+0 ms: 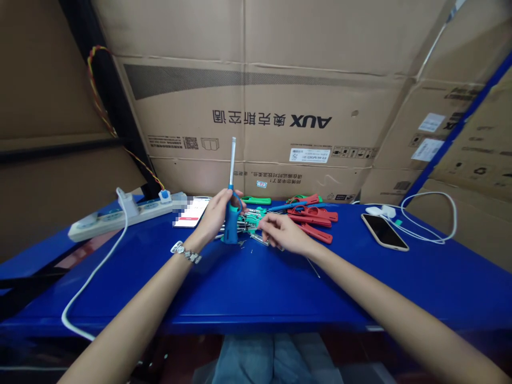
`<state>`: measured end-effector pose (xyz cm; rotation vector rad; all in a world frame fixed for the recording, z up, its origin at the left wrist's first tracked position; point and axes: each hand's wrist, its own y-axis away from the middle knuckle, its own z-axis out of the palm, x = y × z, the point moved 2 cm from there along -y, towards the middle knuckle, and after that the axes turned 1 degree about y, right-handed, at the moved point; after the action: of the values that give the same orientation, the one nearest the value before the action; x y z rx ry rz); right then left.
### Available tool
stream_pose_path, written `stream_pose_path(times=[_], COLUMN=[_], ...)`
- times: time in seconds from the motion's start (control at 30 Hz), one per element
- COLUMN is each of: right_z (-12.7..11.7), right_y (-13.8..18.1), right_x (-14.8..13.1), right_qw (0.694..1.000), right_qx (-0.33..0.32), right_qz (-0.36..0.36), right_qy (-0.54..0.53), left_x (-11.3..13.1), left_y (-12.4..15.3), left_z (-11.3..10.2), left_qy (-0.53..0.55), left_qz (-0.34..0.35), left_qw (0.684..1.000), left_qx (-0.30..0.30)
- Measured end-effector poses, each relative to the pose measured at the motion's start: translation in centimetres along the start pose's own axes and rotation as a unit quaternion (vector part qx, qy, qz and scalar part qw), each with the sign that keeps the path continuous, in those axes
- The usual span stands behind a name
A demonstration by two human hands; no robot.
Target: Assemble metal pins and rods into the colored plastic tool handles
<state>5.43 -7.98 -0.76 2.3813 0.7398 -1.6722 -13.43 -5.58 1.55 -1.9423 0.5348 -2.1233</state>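
Observation:
A blue long-nosed lighter (231, 226) stands upright in my left hand (215, 216), its metal tube pointing up and its inner side showing green. The fingers of that hand are wrapped round the lighter's body. To the right, my right hand (285, 233) has its fingers curled and pinched together over the edge of a pile of small green and metal lighter parts (253, 217). Whatever lies between those fingertips is hidden or too small to name. A thin metal rod (314, 268) shows below the right wrist; whether the hand holds it I cannot tell.
Red lighter shells (314, 217) and a green shell (256, 200) lie behind and right of the pile. Tiny screws are scattered in front. A phone (386, 232) with white cables lies right; a lit phone (191, 211) and power strip (112, 216) are left. Cardboard (260, 90) walls the back.

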Motion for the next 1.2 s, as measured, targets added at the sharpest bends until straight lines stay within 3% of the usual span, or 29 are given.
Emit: stream_pose_path(times=[0.07,0.17,0.33,0.47,0.63,0.77,1.03,1.2], right_z=[-1.0,-1.8,-1.7,-1.4,-1.0,0.0,2.9,2.6], right_y=[-1.5,-3.6,-6.5,-8.0,-8.2,-8.0,-10.6,-11.1], right_x=[0.0,0.3,1.1,1.2,0.8,0.4,0.1,-0.2], right_qw=[0.994,0.945,0.876,0.869,0.872,0.877,0.853,0.87], right_qx=[0.05,0.101,0.065,0.034,0.039,0.042,-0.034,-0.017], right_qz=[-0.015,-0.017,-0.006,0.003,-0.006,-0.046,-0.086,-0.111], right_qy=[0.1,0.31,0.478,0.494,0.488,0.477,0.514,0.48], left_x=[0.1,-0.2,-0.2,-0.2,-0.2,-0.1,-0.6,-0.8], left_y=[0.4,1.2,1.7,1.8,1.8,1.5,1.3,1.4], left_z=[-0.9,-1.9,-2.4,-2.4,-3.2,-4.4,-6.0,-5.9], left_qy=[-0.075,-0.212,-0.384,-0.424,-0.398,-0.416,-0.42,-0.426], left_qz=[0.013,0.017,0.05,0.05,0.037,0.035,0.021,0.033], left_qw=[0.996,0.973,0.916,0.897,0.912,0.906,0.904,0.9], left_qx=[-0.036,-0.085,-0.108,-0.116,-0.092,-0.076,-0.077,-0.084])
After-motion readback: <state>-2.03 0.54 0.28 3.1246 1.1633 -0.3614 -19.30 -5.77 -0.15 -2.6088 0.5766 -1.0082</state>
